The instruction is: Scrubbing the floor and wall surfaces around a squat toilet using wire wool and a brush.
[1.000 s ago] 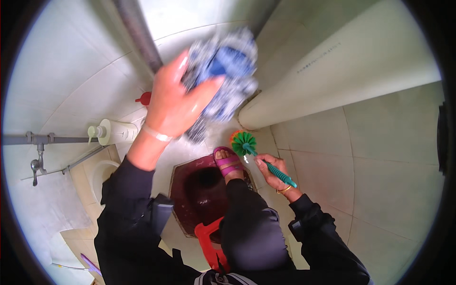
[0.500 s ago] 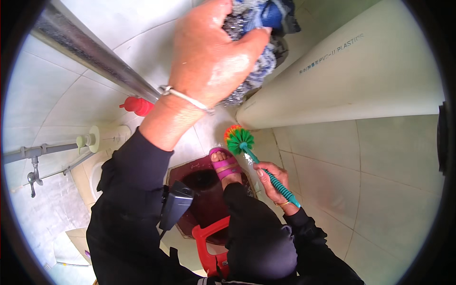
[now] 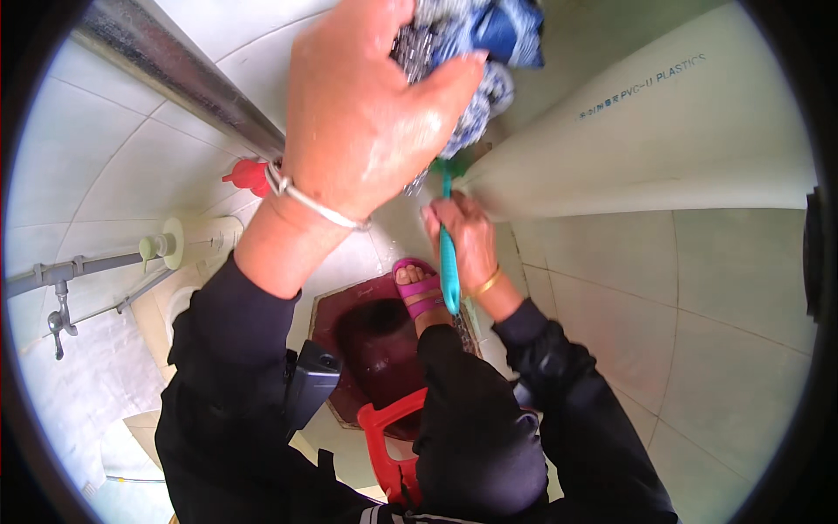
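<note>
My left hand [image 3: 362, 131] is raised at the top middle, fingers closed round a bunched cloth [image 3: 471, 96] in blue, grey and white. Wet skin shines on the back of that hand, and its far fingers are cut off by the upper edge. Below and a little to the right, my right hand [image 3: 469, 240] grips the teal handle of a brush [image 3: 449, 275]. Its green bristle head is blurred and partly hidden behind the cloth, close to the end of the thick white pipe. Whether bristles and cloth touch, I cannot tell.
A thick white plastic pipe [image 3: 646, 140] runs along the right, a metal pipe [image 3: 196, 79] along the upper left. A red bottle [image 3: 249, 176] and a grey tap [image 3: 61, 319] are at the left. Below lie a dark red squat toilet [image 3: 367, 349], my pink sandal [image 3: 419, 284] and a red stool [image 3: 380, 454].
My right hand has moved up and left, carrying the brush head from open view to behind the cloth. The left hand, still holding the cloth, has shifted slightly left.
</note>
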A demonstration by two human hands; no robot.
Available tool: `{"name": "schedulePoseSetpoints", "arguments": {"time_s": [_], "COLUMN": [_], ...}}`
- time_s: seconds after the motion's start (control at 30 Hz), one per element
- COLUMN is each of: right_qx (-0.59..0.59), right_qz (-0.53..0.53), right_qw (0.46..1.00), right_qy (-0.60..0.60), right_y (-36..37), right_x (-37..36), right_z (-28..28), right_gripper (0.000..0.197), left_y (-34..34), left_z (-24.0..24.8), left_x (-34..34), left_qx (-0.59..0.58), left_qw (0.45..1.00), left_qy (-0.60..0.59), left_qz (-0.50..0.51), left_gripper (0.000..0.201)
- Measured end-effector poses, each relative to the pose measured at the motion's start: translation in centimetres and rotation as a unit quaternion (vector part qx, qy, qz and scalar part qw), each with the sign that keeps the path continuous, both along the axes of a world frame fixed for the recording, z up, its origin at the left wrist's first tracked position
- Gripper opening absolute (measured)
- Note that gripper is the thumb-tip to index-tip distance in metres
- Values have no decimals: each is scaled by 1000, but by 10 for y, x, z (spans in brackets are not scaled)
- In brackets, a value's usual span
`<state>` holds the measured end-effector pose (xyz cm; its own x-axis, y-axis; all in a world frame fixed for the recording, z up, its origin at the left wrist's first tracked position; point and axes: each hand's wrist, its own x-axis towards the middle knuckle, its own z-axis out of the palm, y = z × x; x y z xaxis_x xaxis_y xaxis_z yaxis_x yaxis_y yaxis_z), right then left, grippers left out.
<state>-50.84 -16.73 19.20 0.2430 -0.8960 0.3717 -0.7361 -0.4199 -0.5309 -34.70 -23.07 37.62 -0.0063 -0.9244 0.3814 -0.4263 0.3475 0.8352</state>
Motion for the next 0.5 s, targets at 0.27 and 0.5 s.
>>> {"name": "schedulePoseSetpoints", "arguments": {"time_s": [0.27, 0.5], "right_qx": [134, 93], "right_qz": [331, 539], "right_qw": [930, 827], "right_qy": [86, 128], "right_y": [35, 54], "right_x": [-25, -16], "right_z": [-60, -46], "right_gripper": [15, 18], "left_y": [80, 162], "left_z": [-116, -194], "left_x": [63, 110], "left_qx": [62, 187], "left_qw": [995, 965], "left_qy": [-72, 14], "left_qz": [20, 186], "left_gripper": [35, 32]}}
